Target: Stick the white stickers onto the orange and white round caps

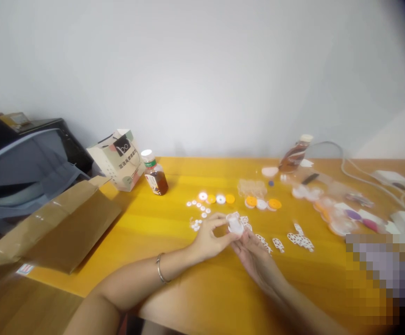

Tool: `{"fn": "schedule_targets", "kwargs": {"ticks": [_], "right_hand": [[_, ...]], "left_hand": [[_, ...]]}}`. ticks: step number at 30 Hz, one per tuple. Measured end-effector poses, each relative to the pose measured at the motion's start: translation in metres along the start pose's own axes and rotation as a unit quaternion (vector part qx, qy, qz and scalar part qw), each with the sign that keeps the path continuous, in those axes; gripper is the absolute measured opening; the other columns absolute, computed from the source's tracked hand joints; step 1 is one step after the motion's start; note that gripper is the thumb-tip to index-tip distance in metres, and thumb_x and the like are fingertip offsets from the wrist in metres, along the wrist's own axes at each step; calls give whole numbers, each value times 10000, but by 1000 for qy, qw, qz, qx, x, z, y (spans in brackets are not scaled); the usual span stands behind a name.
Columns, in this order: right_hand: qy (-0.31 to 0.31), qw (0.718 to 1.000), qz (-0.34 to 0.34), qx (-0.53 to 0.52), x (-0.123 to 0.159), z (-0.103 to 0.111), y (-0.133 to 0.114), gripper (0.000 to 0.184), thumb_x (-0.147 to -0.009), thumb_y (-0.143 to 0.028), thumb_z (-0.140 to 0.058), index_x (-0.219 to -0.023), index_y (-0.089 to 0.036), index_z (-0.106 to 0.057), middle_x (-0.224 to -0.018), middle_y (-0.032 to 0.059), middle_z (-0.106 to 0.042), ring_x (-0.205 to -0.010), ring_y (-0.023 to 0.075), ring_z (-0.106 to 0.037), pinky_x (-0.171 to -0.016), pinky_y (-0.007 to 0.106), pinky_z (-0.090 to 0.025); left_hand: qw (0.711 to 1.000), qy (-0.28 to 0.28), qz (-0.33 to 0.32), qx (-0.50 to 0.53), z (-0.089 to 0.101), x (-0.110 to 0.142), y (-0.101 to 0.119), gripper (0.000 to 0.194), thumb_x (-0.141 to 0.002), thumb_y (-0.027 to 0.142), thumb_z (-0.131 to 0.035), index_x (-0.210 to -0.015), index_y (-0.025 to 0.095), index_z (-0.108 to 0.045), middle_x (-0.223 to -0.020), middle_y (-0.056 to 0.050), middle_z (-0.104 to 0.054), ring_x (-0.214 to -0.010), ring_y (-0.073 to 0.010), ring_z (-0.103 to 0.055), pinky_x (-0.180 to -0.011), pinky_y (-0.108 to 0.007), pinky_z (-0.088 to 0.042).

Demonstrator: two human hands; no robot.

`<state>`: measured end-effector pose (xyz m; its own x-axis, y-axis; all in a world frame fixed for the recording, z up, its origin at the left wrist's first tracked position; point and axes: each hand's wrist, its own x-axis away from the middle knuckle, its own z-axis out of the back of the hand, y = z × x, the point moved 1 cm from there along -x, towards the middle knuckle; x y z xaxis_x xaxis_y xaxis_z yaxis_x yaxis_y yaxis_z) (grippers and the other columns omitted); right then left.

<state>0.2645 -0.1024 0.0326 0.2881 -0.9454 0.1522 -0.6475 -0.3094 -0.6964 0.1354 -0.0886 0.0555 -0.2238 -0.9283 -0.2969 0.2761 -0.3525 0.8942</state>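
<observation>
Between my two hands is a small white, partly see-through plastic piece [235,225]; blur hides its exact kind. My left hand [207,238], with a bracelet [160,269] on its wrist, pinches the piece from the left between thumb and fingers. From below and right, my right hand [253,255] grips the same piece. White openwork pieces [264,243] lie just beyond my right hand, and another cluster of them [300,240] is farther right. Small white round parts [203,209] are scattered beyond my left hand. Behind them runs a row of white and orange discs [220,199].
A cardboard box [73,223] stands open at the left, near a paper bag [120,163] and a bottle of dark liquid [156,177]. Another bottle [295,156] leans at the back right. Cables [349,170] and blurred plastic parts [342,223] cover the right side.
</observation>
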Motion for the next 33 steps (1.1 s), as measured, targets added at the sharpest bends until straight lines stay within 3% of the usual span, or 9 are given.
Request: {"fn": "schedule_targets", "kwargs": {"ticks": [6,13,16,20,25,27,30,33], "right_hand": [[17,999,34,14,0,-2,1,229,-646,-274,-711,-847,-263,-603,-992,8,-645,-1012,191,-534,-878,344,-417],[2,1000,-15,-1,-4,3,0,221,-673,-375,-671,-845,-253,-607,-953,29,-668,-946,213,-588,-861,387,-425],[-12,999,-24,24,-6,3,-1,244,-682,-401,-651,-870,-250,-617,-936,44,-673,-939,223,-590,-859,396,-420],[2,986,29,162,-9,3,0,291,-582,-298,-746,-844,-241,-634,-868,17,-679,-878,218,-596,-860,372,-412],[63,970,58,227,-17,12,-10,174,-636,-340,-698,-767,-231,-662,-786,-1,-681,-821,203,-592,-794,327,-430],[93,965,83,229,-23,20,-22,178,-612,-320,-719,-755,-232,-661,-788,-8,-678,-845,195,-588,-792,301,-427],[154,953,154,212,-32,35,-49,221,-615,-357,-707,-784,-241,-625,-835,-22,-660,-792,169,-597,-753,291,-443],[248,900,231,273,-37,54,-83,197,-612,-335,-704,-709,-229,-569,-750,-22,-632,-709,150,-572,-680,277,-435]], "left_hand": [[1000,13,3,2,-1,-1,0,208,-721,289,-606,-887,173,-652,-918,-54,-598,-895,-180,-530,-842,-289,-400],[1000,-20,2,6,2,-3,-7,226,-730,289,-598,-921,174,-633,-944,-56,-590,-922,-179,-523,-845,-284,-396],[998,-15,-14,-56,3,0,-8,248,-723,310,-600,-937,186,-624,-948,-57,-583,-898,-174,-528,-829,-283,-393],[979,-36,-71,-185,3,4,-7,261,-736,318,-583,-975,215,-598,-962,-44,-585,-922,-186,-516,-889,-346,-330],[971,-51,-108,-208,5,14,-5,610,-722,418,-579,-1253,215,-358,-1206,-97,-452,-1105,-221,-411,-933,-368,-333],[965,-83,-137,-209,7,23,-5,617,-759,401,-539,-1292,213,-293,-1259,-108,-405,-1154,-218,-377,-965,-366,-318],[940,-183,-199,-209,10,43,-4,592,-791,376,-503,-1306,198,-273,-1269,-115,-415,-1178,-207,-376,-1001,-342,-298],[912,-263,-232,-214,13,61,-6,642,-795,405,-493,-1328,165,-227,-1302,-127,-394,-1218,-201,-345,-1026,-307,-279]]}}
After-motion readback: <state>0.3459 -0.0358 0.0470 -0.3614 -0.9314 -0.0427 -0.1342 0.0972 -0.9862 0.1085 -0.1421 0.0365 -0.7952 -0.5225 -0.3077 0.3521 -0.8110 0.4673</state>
